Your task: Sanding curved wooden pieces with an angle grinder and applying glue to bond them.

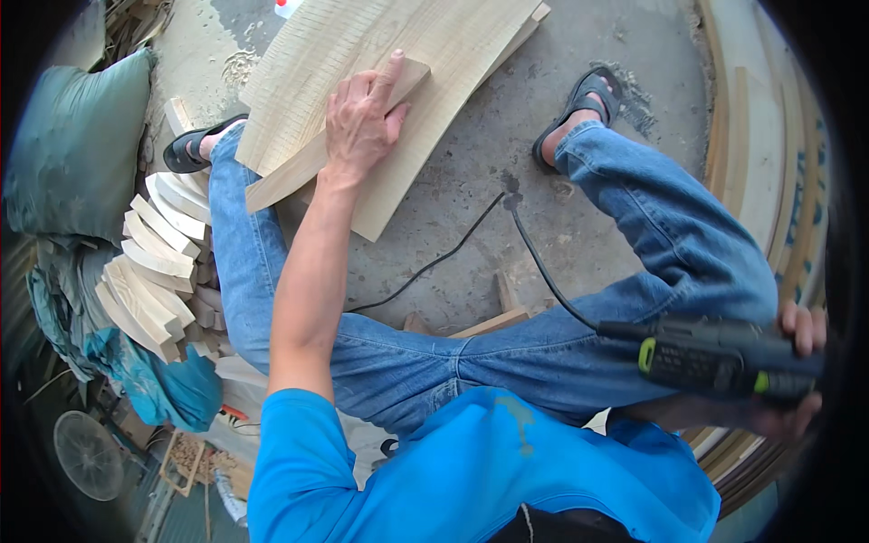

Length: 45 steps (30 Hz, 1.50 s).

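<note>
My left hand lies over a curved wooden piece, its fingers bent over the far side and the index finger stretched along it. That piece rests across pale wooden boards stacked in front of me. Out at the right, my right hand grips the end of a black corded power tool with green accents. The tool is slightly blurred and hangs beside my right thigh, so its exact kind and working end do not show. From its rear a black cord runs to the floor between my legs.
Cut curved wooden pieces are piled at the left, beside a stuffed green sack and teal cloth. A round fan stands lower left. Long curved wooden strips line the right. Wood scraps lie beneath my legs.
</note>
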Each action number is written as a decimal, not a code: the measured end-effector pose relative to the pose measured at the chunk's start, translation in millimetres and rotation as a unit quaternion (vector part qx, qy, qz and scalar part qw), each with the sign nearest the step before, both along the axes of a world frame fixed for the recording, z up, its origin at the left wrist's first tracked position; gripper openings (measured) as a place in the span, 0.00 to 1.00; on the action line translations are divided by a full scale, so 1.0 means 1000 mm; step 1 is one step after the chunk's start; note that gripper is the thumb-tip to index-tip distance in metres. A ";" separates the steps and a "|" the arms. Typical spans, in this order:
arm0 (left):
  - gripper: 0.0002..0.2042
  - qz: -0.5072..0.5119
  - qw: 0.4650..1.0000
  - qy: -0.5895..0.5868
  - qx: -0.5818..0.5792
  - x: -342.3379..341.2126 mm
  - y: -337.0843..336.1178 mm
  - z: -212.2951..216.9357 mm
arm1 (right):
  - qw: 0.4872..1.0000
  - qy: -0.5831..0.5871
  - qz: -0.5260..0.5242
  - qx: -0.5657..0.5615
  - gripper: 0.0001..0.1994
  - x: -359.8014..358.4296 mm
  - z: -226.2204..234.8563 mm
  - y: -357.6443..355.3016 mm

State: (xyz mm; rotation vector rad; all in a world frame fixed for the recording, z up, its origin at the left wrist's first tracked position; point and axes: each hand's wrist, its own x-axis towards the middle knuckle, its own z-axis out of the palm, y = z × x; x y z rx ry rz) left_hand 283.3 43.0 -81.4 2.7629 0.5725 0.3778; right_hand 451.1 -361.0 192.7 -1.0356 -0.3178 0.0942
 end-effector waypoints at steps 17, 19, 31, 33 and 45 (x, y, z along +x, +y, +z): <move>0.34 0.109 0.984 0.128 -0.059 -0.197 0.043 0.042 | 0.853 -0.072 0.264 -0.443 0.32 -0.062 -0.057 0.149; 0.34 0.133 0.978 0.140 -0.077 -0.213 0.045 0.043 | 0.827 -0.093 0.296 -0.469 0.39 -0.090 -0.077 0.183; 0.28 0.094 0.976 0.118 -0.155 -0.215 0.060 0.049 | 0.724 -0.019 0.451 -0.522 0.41 -0.149 -0.157 0.276; 0.28 0.101 0.974 0.124 -0.160 -0.213 0.059 0.051 | 0.726 -0.021 0.443 -0.526 0.40 -0.149 -0.165 0.282; 0.30 0.116 0.972 0.116 -0.166 -0.205 0.057 0.060 | 0.788 0.052 0.304 -0.533 0.26 -0.072 -0.171 0.283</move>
